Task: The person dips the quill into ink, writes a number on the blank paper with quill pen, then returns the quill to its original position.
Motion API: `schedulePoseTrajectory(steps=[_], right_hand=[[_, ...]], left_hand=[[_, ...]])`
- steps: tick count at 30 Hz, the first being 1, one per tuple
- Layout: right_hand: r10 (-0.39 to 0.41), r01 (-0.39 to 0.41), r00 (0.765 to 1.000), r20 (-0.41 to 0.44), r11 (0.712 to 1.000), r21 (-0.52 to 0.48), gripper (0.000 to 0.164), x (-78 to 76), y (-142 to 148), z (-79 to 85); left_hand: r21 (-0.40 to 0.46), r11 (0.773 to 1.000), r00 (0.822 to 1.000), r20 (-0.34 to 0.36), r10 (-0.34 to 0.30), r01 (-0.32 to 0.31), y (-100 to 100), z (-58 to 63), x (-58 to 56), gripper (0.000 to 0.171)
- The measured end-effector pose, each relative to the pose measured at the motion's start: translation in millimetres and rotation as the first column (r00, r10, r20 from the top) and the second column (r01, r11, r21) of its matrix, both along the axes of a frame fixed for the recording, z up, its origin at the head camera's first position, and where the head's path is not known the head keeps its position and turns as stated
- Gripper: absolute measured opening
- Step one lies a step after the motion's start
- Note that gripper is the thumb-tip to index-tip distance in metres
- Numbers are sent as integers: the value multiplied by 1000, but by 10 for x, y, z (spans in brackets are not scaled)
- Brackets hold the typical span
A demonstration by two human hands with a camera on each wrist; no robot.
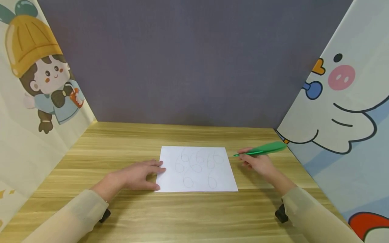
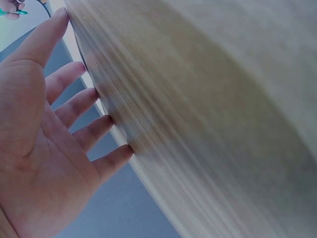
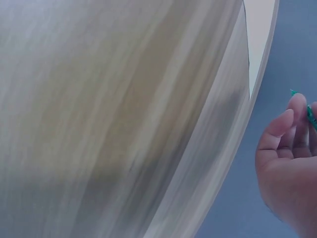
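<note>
A white sheet of paper [image 1: 197,180] lies on the wooden table, with several thin, faint figures like the digit 6 drawn across it. My left hand [image 1: 138,176] rests at the sheet's left edge, fingers spread and fingertips on the paper's margin. In the left wrist view the same hand [image 2: 44,134] shows its palm and extended fingers. Just right of the paper, my right hand [image 1: 256,164] pinches a green feather pen [image 1: 267,147], its tip pointing left toward the sheet. In the right wrist view, bits of the green pen [image 3: 311,113] show at the fingertips of the right hand [image 3: 290,158].
The wood-grain table [image 1: 170,216] is bounded by a dark grey back panel [image 1: 194,64]. Printed cartoon panels stand along the left side [image 1: 18,145] and the right side [image 1: 322,162]. Dark wrist devices [image 1: 282,213] sit under the sleeve cuffs.
</note>
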State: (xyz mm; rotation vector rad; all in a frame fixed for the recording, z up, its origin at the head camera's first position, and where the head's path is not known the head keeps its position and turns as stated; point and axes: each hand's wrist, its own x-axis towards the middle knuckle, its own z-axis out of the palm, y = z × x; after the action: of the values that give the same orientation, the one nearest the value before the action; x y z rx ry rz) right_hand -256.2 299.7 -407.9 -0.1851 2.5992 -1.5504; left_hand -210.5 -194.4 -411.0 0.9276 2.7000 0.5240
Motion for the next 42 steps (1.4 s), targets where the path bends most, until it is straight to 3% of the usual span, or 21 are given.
schedulePoseTrajectory(steps=[6,15,22,30,37,42], right_hand=[[11,-10,999,-37,1000,15,41,-17,115,-24],[114,-107,988,-107,991,76,51,-27,232,38],[196,-206,972,-131,976,-70,55,-8,339,61],[145,-144,984,-104,989,22,51,-69,445,-15],[55,-45,995,-79,991,124,47,-87,453,-16],[-23,27,999,-44,995,96,52,-80,453,-4]], left_hand=[[-5,1000,1000,-1,-1,1,-1,-3,-6,75],[-8,1000,1000,-1,-1,1,-11,-27,-22,76],[0,1000,999,-26,-24,24,-3,-11,-9,75],[-4,999,999,-40,-34,34,1,-5,-7,75],[-8,999,999,-33,-33,32,-1,-10,-9,75],[-9,999,999,-38,-38,38,-11,-25,-18,75]])
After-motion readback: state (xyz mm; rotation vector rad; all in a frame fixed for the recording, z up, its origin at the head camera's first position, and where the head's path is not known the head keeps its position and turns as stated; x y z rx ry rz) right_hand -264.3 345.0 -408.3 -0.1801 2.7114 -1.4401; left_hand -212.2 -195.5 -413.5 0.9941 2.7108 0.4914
